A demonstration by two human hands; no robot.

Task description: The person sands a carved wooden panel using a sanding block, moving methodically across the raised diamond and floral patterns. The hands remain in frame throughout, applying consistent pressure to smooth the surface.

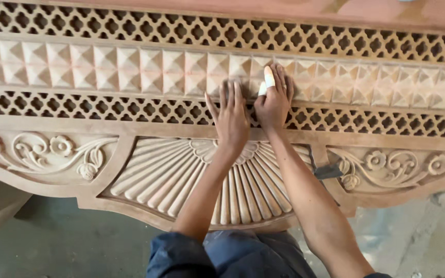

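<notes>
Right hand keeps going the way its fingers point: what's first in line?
The right hand already rests on the pyramid-stud band, fingers pointing up the panel. Next in line is probably the upper lattice strip.

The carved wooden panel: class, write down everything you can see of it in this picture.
The carved wooden panel is pale, unfinished-looking wood spanning the whole view. From the top it has a pierced lattice band, a row of raised pyramid studs, a second lattice band, then a fan-shaped fluted carving flanked by scrolls with flowers. Its lower edge is curved. The left hand and right hand press flat on the stud row and lattice near the middle; two right fingers wear white wrapping.
</notes>
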